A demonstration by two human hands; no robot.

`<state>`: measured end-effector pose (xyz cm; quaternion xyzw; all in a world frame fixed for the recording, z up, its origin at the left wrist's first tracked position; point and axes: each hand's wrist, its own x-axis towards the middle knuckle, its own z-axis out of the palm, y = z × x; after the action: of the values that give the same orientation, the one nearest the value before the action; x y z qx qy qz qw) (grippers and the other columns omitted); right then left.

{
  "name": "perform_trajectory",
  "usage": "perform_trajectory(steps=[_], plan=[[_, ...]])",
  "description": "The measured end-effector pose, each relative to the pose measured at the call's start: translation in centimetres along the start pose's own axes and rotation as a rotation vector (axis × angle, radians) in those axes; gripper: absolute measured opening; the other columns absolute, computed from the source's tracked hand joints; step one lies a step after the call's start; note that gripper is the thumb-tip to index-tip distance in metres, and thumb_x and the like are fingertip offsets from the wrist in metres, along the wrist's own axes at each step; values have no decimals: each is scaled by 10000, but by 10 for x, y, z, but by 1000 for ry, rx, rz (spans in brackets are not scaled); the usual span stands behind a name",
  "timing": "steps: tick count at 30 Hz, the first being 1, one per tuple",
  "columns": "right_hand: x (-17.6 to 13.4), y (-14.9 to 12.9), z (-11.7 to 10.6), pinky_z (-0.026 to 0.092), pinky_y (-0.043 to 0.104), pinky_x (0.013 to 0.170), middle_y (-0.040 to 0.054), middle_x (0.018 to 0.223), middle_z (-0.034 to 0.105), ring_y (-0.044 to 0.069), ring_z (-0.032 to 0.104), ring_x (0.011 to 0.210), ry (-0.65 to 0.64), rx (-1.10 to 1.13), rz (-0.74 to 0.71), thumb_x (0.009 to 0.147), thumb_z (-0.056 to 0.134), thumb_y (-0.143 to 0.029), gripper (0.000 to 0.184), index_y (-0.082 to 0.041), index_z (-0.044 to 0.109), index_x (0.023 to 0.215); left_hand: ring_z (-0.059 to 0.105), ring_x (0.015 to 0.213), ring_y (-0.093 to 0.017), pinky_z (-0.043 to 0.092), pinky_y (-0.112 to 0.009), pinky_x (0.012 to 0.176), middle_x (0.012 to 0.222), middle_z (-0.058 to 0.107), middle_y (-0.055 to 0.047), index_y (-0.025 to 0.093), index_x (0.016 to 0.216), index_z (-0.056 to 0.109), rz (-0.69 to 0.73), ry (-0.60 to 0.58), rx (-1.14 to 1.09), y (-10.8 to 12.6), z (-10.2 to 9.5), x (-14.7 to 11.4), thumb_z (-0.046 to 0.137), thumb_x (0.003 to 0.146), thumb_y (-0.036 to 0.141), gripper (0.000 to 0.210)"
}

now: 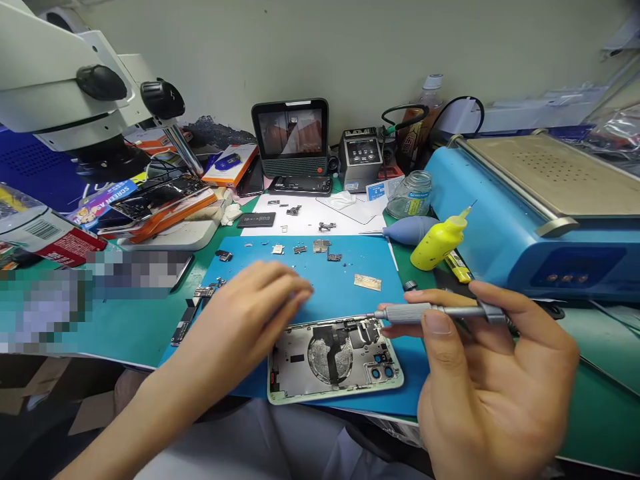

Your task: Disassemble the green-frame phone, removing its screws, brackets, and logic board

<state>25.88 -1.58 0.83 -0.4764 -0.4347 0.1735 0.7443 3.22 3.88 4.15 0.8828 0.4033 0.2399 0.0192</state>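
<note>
Firstly, lower right: our right hand [495,380], fingers gripping a grey screwdriver [407,313]. Lower centre: one opened phone housing [320,370], on a blue mat [335,301]. Above its left end: our left hand [257,303], fingers curled; whether gripping anything, we cannot tell. Mid-frame: small loose parts [321,247]. Upper centre: one display [290,132].

The left grip [260,300] is a bare hand with slender fingers [280,290], joined by a narrow, smooth wrist to a forearm [170,393] that is bare as far as the view goes. The right grip [500,380] is also a bare hand, with a broad, faintly creased palm and a thumb [445,360] ending in a short, rounded nail [439,323]. Pale grey, softly folded cloth [295,440] covers the lap, probably trousers, though the dim lower edge leaves the cut unclear.
</note>
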Motion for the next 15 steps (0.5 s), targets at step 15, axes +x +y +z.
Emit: perform_trajectory(steps=[15], plan=[[-15, -3, -10, 728, 200, 910, 39, 1092, 923, 176, 913, 919, -329, -555, -412, 1054, 808, -138, 182, -224, 794, 1215, 792, 1311, -252, 698, -332, 1060, 1540, 812, -37, 195, 1513, 697, 63, 17, -69, 8, 17, -72, 618, 1211, 545, 469]])
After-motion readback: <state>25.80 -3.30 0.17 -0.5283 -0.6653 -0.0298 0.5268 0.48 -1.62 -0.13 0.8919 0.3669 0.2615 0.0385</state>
